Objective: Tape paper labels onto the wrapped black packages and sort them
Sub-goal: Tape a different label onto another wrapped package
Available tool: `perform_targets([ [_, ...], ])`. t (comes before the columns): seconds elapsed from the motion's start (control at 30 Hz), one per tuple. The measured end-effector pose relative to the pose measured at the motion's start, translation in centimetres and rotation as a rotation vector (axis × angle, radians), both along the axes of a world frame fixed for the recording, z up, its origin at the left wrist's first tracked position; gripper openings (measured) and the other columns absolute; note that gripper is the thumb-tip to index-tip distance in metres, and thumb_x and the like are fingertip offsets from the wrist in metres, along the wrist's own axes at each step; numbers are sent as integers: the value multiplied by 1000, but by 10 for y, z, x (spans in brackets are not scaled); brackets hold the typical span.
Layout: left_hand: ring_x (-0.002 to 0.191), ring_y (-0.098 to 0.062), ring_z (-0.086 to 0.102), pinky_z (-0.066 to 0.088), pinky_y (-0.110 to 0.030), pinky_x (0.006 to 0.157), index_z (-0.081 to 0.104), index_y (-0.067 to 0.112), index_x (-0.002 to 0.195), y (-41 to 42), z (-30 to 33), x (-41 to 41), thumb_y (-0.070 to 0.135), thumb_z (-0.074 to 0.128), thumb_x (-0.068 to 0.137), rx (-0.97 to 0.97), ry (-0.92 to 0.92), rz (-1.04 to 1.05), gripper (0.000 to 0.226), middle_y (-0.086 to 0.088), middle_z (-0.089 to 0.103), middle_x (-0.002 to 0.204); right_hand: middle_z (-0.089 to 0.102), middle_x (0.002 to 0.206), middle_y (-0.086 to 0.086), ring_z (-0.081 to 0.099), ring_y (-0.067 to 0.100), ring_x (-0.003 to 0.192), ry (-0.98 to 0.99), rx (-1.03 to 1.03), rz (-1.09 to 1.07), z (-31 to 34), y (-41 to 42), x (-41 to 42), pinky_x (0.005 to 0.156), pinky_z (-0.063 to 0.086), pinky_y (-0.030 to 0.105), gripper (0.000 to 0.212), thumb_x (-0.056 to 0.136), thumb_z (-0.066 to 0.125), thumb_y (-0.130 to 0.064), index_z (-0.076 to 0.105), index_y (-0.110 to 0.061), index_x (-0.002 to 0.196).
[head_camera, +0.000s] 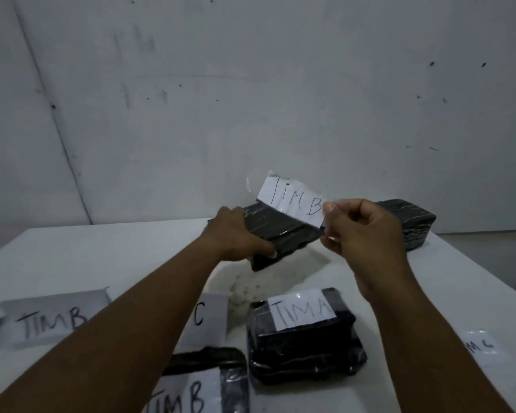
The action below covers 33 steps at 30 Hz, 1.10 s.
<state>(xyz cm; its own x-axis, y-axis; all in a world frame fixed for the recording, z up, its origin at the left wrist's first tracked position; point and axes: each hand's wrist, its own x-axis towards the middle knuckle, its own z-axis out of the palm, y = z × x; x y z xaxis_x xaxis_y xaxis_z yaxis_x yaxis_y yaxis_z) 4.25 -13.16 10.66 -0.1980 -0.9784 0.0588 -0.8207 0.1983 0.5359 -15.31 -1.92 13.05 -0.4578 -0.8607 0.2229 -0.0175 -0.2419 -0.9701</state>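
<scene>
The right hand [367, 234] pinches the near end of a taped "TIM B" label [292, 201], its long axis slanting up-left over the black package [280, 236] that the left hand [236, 234] grips just below, above the table [102, 257].

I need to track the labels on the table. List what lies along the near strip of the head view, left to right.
Loose TIM B label → loose label showing a C, partly hidden by the left forearm → package labelled TIM A → taped label at the right edge, its writing too blurred to read fully.
</scene>
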Motion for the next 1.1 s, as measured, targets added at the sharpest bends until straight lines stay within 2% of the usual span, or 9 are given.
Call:
perform_targets([
  [0.13, 99, -17, 60, 58, -34, 81, 55, 26, 124, 46, 32, 49, 63, 88, 38, -53, 69, -8, 98, 1, 55, 116, 73, 71, 0, 67, 13, 66, 67, -58, 52, 17, 23, 27, 76, 65, 41, 8, 91, 75, -24, 73, -17, 89],
  [0.23, 96, -12, 61, 55, -28, 77, 59, 30, 122, 90, 46, 89, 49, 95, 46, -97, 119, -12, 86, 6, 58, 113, 73, 74, 4, 65, 13, 64, 79, -92, 103, 25, 43, 52, 66, 59, 31, 11, 91, 76, -25, 74, -15, 89],
  [0.3, 96, -7, 59, 49, -22, 73, 57, 32, 126, 120, 50, 118, 39, 97, 52, -110, 132, -14, 84, 10, 56, 113, 74, 73, 5, 65, 12, 64, 93, -95, 139, 28, 56, 70, 61, 54, 25, 11, 90, 76, -24, 74, -14, 89],
  [0.4, 98, -3, 57, 44, -17, 69, 52, 40, 128, 161, 46, 154, 31, 98, 54, -79, 150, -10, 88, 17, 54, 116, 72, 69, 4, 63, 12, 62, 92, -93, 211, 28, 76, 91, 57, 50, 26, 9, 90, 77, -23, 74, -14, 87],
  [0.57, 107, 1, 57, 49, -17, 78, 52, 48, 129, 205, 25, 199, 49, 95, 37, 18, 145, -63, 102, 22, 56, 121, 73, 73, 2, 63, 11, 62, 132, 0, 339, 19, 103, 105, 58, 50, 26, 8, 88, 77, -26, 77, -18, 88],
  [0.67, 108, 11, 55, 54, -21, 83, 52, 56, 123, 218, 10, 210, 43, 99, 38, 69, 184, -86, 98, 30, 57, 115, 71, 71, 3, 60, 12, 61, 135, 92, 419, 10, 112, 108, 56, 48, 25, 8, 88, 77, -24, 77, -16, 87],
  [0.77, 109, 7, 56, 55, -25, 88, 53, 53, 118, 221, -1, 215, 40, 101, 41, 106, 175, -98, 92, 36, 56, 109, 67, 66, 2, 58, 11, 60, 163, 190, 455, -2, 116, 111, 58, 49, 26, 9, 91, 75, -22, 75, -14, 87],
  [0.9, 110, 9, 54, 50, -20, 90, 53, 59, 116, 217, -8, 212, 39, 100, 43, 108, 161, -155, 90, 29, 57, 116, 65, 63, 1, 57, 12, 60, 185, 296, 477, -16, 116, 113, 61, 50, 29, 13, 94, 71, -22, 74, -13, 86],
  [1.1, 118, 11, 49, 46, -16, 96, 48, 57, 129, 211, -21, 201, 43, 100, 43, 110, 119, -171, 101, 36, 51, 126, 65, 64, 2, 57, 12, 60, 185, 342, 456, -29, 114, 110, 61, 50, 27, 14, 94, 71, -24, 75, -14, 85],
])
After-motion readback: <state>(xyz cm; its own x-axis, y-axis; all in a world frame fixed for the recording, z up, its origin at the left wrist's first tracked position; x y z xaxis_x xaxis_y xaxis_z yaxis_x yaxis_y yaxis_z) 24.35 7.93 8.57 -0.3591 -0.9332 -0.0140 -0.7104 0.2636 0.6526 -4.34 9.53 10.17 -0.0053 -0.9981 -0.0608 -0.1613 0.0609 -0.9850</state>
